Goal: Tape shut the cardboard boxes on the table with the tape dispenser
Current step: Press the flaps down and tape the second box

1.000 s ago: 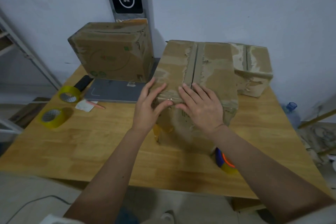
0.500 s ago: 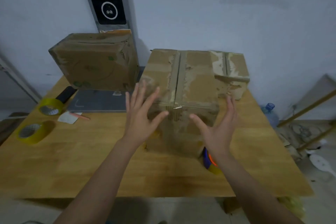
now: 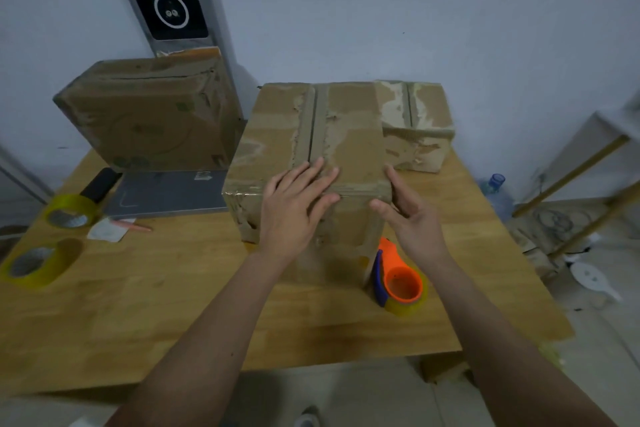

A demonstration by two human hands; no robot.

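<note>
A big wooden table [image 3: 138, 305] filled most of the view, with a pale wall [image 3: 381, 28] behind it. Three boxes sat on the table. The left box [image 3: 145, 114] stood at the back, tipped against the wall. The middle box [image 3: 311, 149] was nearest the person, with its top flaps shut and a strip of tape along the seam. The small box [image 3: 415, 125] sat just behind it on the right, touching it. A flat grey board [image 3: 166, 192] lay in front of the left box.

The left hand [image 3: 294, 208] lay flat on the near edge of the middle box, its fingers straight and close together. The right hand [image 3: 408, 215] was at the box's right corner, its fingers spread apart and a little bent, holding nothing.

The dispenser [image 3: 398, 279], orange and blue, sat on the table just beside the middle box, under the right wrist. Two yellow tape rolls [image 3: 71, 210] lay near the left edge.
</note>
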